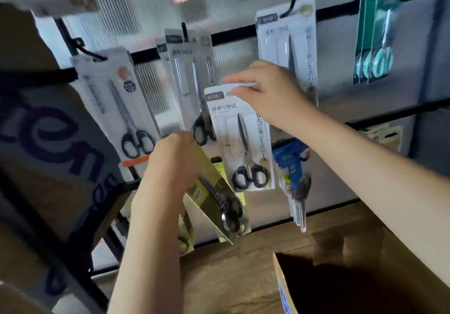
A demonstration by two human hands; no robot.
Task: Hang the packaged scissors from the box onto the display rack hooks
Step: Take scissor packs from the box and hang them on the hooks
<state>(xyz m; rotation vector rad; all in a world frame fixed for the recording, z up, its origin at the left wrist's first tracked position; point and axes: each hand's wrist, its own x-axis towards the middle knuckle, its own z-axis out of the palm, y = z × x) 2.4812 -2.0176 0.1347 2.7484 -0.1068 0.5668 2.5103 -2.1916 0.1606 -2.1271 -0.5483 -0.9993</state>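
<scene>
- Head view: a white pack of black-handled scissors (243, 141) is held up in front of the display rack (233, 36). Its top edge is pinched by the right hand (267, 92), with the fingers curled over the card and the thumb hidden behind it.
- This pack hangs free in the air, below and to the left of the far right-centre hook (288, 7). On that hook a matching white pack (287, 46) is already hung, so the step in hand is judged to be the hanging of this one.
- A second pack, with a yellow-green card (219, 199), is gripped at its upper corner by the left hand (173, 163). The fingers are closed round the card, which is tilted, its lower end pointing to the near right.
- The open cardboard box (328, 260) stands at the near right, below both hands, on a wooden bench (231, 277). What is inside the box is too dark to tell.
- More packs are seen on the rack: one at the left (114, 102), one in the centre (192, 82) and teal ones at the far right (375, 41).
- For the next move, the white pack would have to be lifted up and to the right, until its hang hole meets the hook tip. The hole itself is covered by the fingers, so the aligning is likely to be done mostly by feel.
- The yellow-green pack would then wait its turn. Which hook it belongs to cannot be told.
</scene>
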